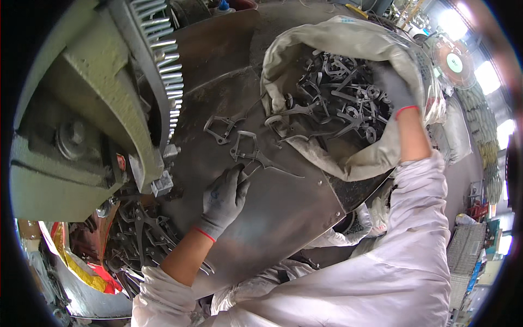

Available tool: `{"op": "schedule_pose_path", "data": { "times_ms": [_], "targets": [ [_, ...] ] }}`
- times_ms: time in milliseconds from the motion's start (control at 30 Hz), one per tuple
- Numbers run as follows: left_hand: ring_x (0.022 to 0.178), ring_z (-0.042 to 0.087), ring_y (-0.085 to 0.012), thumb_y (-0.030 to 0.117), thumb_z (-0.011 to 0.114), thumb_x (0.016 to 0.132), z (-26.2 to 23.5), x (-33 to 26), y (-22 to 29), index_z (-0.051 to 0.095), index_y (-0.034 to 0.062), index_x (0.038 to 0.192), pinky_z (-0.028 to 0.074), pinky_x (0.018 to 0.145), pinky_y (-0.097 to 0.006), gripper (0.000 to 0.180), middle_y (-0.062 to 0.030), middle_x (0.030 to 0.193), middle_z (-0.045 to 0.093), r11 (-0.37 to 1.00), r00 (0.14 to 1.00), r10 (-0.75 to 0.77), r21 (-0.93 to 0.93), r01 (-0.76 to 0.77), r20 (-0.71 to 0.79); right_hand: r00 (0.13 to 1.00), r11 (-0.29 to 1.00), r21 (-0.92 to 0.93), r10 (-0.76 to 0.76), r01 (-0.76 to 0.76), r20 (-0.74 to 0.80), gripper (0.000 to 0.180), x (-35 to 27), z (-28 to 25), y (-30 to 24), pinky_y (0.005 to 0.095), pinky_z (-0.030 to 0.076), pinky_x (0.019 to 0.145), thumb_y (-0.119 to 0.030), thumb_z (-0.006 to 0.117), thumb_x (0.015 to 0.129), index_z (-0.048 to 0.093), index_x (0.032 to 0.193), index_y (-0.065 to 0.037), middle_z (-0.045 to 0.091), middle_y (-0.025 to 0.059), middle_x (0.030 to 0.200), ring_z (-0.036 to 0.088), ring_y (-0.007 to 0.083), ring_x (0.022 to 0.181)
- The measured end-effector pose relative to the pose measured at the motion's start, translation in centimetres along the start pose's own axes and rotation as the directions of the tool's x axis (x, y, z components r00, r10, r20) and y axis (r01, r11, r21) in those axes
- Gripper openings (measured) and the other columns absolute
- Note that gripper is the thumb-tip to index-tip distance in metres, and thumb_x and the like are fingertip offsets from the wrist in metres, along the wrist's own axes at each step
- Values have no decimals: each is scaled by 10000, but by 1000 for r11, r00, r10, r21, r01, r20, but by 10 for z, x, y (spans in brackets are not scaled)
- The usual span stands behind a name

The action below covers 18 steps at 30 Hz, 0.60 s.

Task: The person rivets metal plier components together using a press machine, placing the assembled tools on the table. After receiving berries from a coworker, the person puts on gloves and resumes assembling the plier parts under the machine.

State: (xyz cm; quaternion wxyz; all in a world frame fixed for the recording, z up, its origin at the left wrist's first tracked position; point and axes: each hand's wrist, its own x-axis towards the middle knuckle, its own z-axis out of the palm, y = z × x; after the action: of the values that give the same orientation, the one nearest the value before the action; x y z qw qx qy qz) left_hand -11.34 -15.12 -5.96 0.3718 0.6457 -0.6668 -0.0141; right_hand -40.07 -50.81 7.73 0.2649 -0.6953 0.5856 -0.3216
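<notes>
My left hand (222, 201), in a grey glove with a red cuff, is over the dark metal table. Its fingers are closed on one handle of a grey plier-shaped metal part (256, 156), whose squared jaws point away from me. Just beyond that lies a similar plier-shaped part (222, 129). My right hand (393, 86), gloved alike, reaches inside the right rim of a pale cloth sack (359, 170). Motion smears its fingers, so whether they grip anything is hidden. Loose metal parts (348, 92) are heaped in the sack, and several hang over its near left edge.
A large green machine (98, 71) with a row of metal teeth (169, 76) stands close on the left. Below it, many dark plier-shaped parts (144, 234) are piled beside a red and yellow bag (90, 278). The table's riveted edge (327, 218) runs along the near right.
</notes>
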Motion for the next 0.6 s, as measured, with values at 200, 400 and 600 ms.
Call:
{"op": "schedule_pose_path", "data": {
  "times_ms": [200, 400, 600],
  "targets": [
    [672, 596, -218, 135, 598, 811, 1, 5, 3, 523, 8, 1076, 483, 585, -323, 303, -55, 763, 580, 999, 999, 18, 32, -20, 40, 552, 587, -500, -799, 637, -236, 452, 73, 72, 63, 377, 402, 940, -229, 655, 785, 534, 1163, -11, 611, 142, 1111, 581, 275, 1019],
    [665, 593, -230, 163, 597, 832, 8, 5, 7, 531, 14, 1078, 482, 578, -324, 295, -67, 759, 575, 999, 997, -29, 18, 28, 73, 723, 674, -481, -682, 561, -112, 470, 113, 98, 35, 373, 419, 908, -230, 649, 778, 529, 1174, -9, 612, 157, 1096, 587, 278, 997],
    [670, 596, -227, 159, 596, 836, -2, 2, 7, 521, 24, 1103, 482, 575, -328, 308, -67, 771, 576, 997, 995, -75, 36, 73, 64, 851, 733, -472, -520, 489, 74, 487, 76, 85, 72, 369, 436, 875, -230, 644, 770, 524, 1185, -6, 612, 173, 1081, 592, 281, 974]
  ]
}}
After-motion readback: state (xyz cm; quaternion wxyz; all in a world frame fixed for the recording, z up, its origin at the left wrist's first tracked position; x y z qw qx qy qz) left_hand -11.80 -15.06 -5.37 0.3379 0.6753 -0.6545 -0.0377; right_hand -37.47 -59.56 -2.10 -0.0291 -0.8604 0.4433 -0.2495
